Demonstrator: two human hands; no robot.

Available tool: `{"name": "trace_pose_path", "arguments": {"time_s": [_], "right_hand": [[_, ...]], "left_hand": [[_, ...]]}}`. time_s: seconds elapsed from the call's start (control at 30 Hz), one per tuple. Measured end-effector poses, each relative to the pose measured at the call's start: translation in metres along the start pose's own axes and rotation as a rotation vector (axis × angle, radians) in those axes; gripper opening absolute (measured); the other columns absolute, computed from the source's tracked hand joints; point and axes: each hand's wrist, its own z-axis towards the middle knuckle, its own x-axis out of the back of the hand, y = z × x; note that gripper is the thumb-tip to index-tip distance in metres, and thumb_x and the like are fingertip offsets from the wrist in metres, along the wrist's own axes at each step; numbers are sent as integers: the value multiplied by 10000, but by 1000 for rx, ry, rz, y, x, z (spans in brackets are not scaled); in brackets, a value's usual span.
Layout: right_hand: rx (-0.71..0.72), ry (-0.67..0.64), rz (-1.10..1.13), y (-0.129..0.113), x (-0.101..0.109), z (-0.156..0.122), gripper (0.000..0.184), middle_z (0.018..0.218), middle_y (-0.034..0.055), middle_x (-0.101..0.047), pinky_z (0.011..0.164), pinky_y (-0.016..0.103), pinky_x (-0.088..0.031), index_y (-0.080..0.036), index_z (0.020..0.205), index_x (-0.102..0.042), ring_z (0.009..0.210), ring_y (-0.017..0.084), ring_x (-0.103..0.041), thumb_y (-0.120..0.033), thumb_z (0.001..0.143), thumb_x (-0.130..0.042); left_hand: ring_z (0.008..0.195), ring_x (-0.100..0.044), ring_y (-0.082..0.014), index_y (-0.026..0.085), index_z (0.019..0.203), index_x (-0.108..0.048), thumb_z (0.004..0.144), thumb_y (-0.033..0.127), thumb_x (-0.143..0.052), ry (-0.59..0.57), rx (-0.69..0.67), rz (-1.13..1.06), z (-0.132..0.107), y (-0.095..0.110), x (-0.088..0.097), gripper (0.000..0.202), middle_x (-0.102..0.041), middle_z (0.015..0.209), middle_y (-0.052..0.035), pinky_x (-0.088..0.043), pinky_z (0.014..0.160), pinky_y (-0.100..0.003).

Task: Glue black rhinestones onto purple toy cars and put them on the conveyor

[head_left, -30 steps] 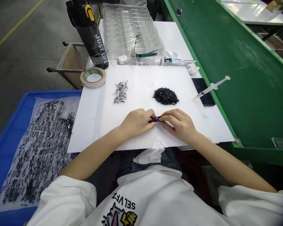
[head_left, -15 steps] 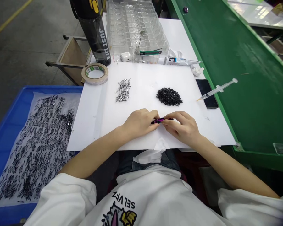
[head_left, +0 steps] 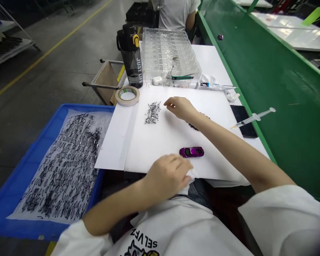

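Observation:
A purple toy car lies on the white work board, with neither hand holding it. My left hand is at the board's front edge, just below the car and beside a white tissue. Its fingers are bent and blurred, and whether they grip the tissue is unclear. Over the board, my right hand reaches leftward, fingers bent and slightly apart, nothing visible in them. Close to its fingertips is a pile of small clear, dark-edged parts. My right forearm partly covers a pile of small black parts.
On the left are a tape roll, a dark bottle and a blue tray of dark parts. A clear plastic tray stands behind. A syringe rests across a phone beside the green conveyor. Another person sits beyond.
Both hands have let go of the purple car, which now lies on the board. My right hand has moved up and left toward the clear parts; my left has drawn back toward me. The view has shifted.

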Motion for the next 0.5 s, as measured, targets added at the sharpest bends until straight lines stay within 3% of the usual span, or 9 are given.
{"name": "trace_pose_path", "arguments": {"time_s": [0.07, 0.13, 0.23, 0.3, 0.4, 0.5], "right_hand": [[25, 6, -38, 0, -12, 28, 337, 1057, 89, -638, 789, 309, -423, -147, 1056, -635, 930, 201, -581, -129, 836, -380], [71, -5, -85, 3, -19, 45, 340, 1078, 112, -624, 806, 325, -403, -140, 1061, -638, 958, 222, -564, -122, 828, -390], [164, -40, -158, 7, -22, 54, 309, 1058, 135, -620, 776, 339, -387, -131, 1048, -639, 942, 245, -554, -159, 833, -419], [228, -62, -202, 9, -20, 54, 294, 1021, 149, -624, 744, 348, -376, -122, 1007, -644, 936, 260, -545, -174, 847, -404], [283, -81, -250, 7, -19, 53, 289, 975, 171, -628, 709, 355, -365, -98, 931, -642, 942, 274, -529, -132, 845, -369], [266, -55, -260, 0, -14, 51, 269, 1010, 174, -621, 727, 347, -380, -86, 912, -622, 950, 261, -532, -81, 818, -370]], "left_hand": [[812, -614, -164, 147, 886, -589, 843, 210, -488, 85, 73, -279, -29, 11, -8, 126, -686, 873, -38, -483, 759, -290], [742, -618, -143, 174, 818, -614, 840, 221, -486, 80, 218, -475, -58, 18, -21, 138, -694, 802, -11, -485, 732, -272], [771, -613, -163, 186, 811, -633, 858, 270, -452, 86, 697, -519, -89, 20, -43, 205, -686, 816, -31, -488, 723, -291], [842, -600, -204, 167, 950, -618, 861, 286, -430, 108, 878, -469, -95, 16, -56, 239, -665, 928, -78, -482, 766, -353], [1030, -530, -280, 166, 1097, -573, 769, 300, -556, 76, 880, -453, -86, 7, -67, 355, -606, 1107, -112, -407, 904, -447], [980, -537, -279, 185, 932, -634, 709, 318, -615, -16, 815, -518, -70, 2, -68, 260, -642, 985, -82, -377, 925, -435]]}}
